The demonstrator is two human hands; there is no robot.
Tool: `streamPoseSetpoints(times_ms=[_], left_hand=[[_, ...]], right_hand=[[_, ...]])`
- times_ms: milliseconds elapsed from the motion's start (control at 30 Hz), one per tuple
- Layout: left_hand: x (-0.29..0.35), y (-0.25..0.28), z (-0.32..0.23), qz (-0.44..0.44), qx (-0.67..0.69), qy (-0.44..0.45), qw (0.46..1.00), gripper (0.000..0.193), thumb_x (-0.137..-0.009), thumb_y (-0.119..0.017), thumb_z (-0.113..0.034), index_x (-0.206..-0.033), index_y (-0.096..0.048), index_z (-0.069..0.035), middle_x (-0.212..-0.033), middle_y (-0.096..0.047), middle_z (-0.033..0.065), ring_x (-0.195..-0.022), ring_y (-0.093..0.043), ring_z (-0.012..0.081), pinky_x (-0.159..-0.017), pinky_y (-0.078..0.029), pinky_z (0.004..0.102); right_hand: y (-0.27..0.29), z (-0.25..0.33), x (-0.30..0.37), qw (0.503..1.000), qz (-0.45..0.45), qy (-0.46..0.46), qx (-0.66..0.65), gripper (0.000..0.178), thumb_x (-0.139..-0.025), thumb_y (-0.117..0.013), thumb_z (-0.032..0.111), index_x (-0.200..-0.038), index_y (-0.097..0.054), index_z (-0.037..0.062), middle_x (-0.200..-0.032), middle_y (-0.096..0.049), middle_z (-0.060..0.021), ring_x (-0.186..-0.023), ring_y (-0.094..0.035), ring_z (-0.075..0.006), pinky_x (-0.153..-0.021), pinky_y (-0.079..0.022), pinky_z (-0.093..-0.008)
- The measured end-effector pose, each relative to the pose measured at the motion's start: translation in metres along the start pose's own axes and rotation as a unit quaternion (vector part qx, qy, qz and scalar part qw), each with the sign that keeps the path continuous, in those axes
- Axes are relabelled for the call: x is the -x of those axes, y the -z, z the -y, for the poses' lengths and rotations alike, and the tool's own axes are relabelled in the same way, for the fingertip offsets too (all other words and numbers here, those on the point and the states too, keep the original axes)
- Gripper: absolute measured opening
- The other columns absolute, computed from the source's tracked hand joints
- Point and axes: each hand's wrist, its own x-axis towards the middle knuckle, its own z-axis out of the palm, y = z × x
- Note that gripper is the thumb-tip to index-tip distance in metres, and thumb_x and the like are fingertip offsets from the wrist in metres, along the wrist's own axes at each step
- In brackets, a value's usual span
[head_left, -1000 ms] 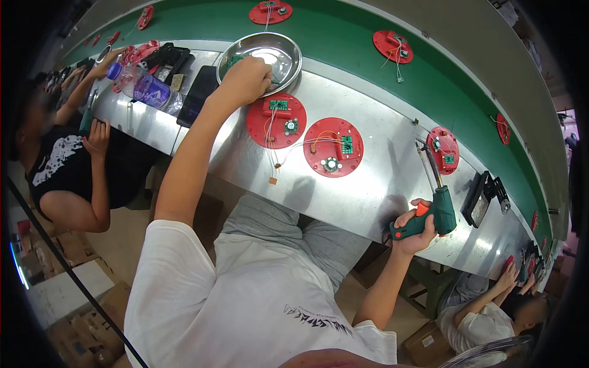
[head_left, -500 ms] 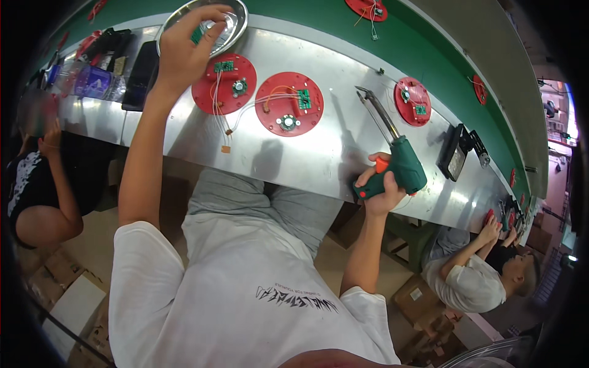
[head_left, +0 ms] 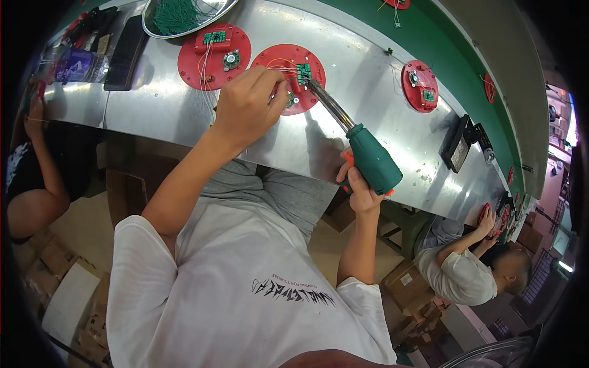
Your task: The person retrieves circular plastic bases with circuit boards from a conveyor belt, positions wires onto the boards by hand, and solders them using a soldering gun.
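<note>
My right hand [head_left: 359,184] grips a green soldering gun [head_left: 371,161] with an orange trigger. Its metal tip reaches the small green circuit board [head_left: 302,72] on a red round disc [head_left: 270,56], though exact contact is hard to see. Over the disc's left side, my left hand [head_left: 251,104] is closed in a pinch; whatever is between its fingertips is too small to make out. Thin orange and white wires run from the board toward that hand, which partly covers the disc and its round speaker-like part. Left of it lies another red disc [head_left: 187,58] with a board and wires.
A metal bowl of green wires [head_left: 175,17] stands at the far left, beside a dark flat tray [head_left: 126,55]. Rightward on the metal table [head_left: 368,80] are a third red disc [head_left: 419,86] and a black lamp-like device [head_left: 457,147]. Other people sit at both sides.
My left hand has come from the bowl down to the middle disc, fingers pinched. The soldering gun has moved left, bringing its tip to that disc's board.
</note>
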Motion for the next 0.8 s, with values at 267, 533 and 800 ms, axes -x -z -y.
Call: streamPoseSetpoints(times_ms=[267,533,800], left_hand=[[0.0,-0.003,0.001,-0.009,-0.006,-0.005,1.0,0.007,-0.082,-0.069,-0.002,-0.087,-0.065,0.001,-0.074,-0.062,0.0106,-0.058,-0.061,0.0229,-0.053,-0.048,0.0336],[-0.001,-0.004,0.005,-0.002,-0.013,-0.011,1.0,0.007,-0.081,-0.07,-0.002,-0.087,-0.065,0.0,-0.073,-0.062,0.009,-0.057,-0.06,0.0219,-0.052,-0.048,0.0332],[0.0,-0.005,0.005,-0.001,-0.021,-0.008,1.0,0.008,-0.081,-0.07,-0.002,-0.086,-0.065,0.0,-0.072,-0.061,0.0077,-0.057,-0.06,0.0212,-0.052,-0.047,0.0328]], right_hand=[[0.012,-0.011,-0.004,0.994,0.083,0.031,0.065,0.037,-0.092,-0.058,0.005,-0.127,-0.055,-0.0069,-0.106,-0.064,-0.0178,-0.06,-0.06,-0.0191,-0.053,-0.049,-0.0297],[0.012,-0.01,-0.008,0.995,0.085,-0.002,0.045,0.039,-0.09,-0.058,0.005,-0.128,-0.055,-0.0064,-0.102,-0.065,-0.0185,-0.061,-0.061,-0.0198,-0.052,-0.049,-0.0301],[-0.007,0.0,-0.011,0.999,-0.017,-0.015,-0.045,0.031,-0.085,-0.06,-0.002,-0.116,-0.061,-0.0097,-0.096,-0.069,-0.0186,-0.055,-0.061,-0.0164,-0.049,-0.048,-0.0287]])
